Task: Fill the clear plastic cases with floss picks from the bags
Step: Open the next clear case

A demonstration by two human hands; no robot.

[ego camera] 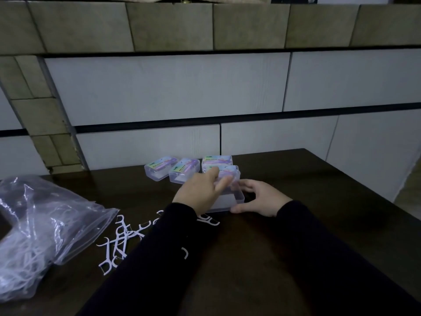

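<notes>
A clear plastic case (227,200) lies open on the dark table (307,183), its labelled lid (230,173) tilted up at the back. My left hand (200,193) reaches over the case and its fingers touch the lid. My right hand (259,199) holds the case's right side, thumb at the front corner. Three more closed cases (180,169) with colourful labels stand behind. White floss picks (123,240) lie loose on the table at the left, partly under my left sleeve. A clear bag (41,233) full of picks lies further left.
A tiled wall (205,87) rises right behind the table. The table's right edge (364,190) runs diagonally toward me. A dark object (4,224) sits at the far left behind the bag.
</notes>
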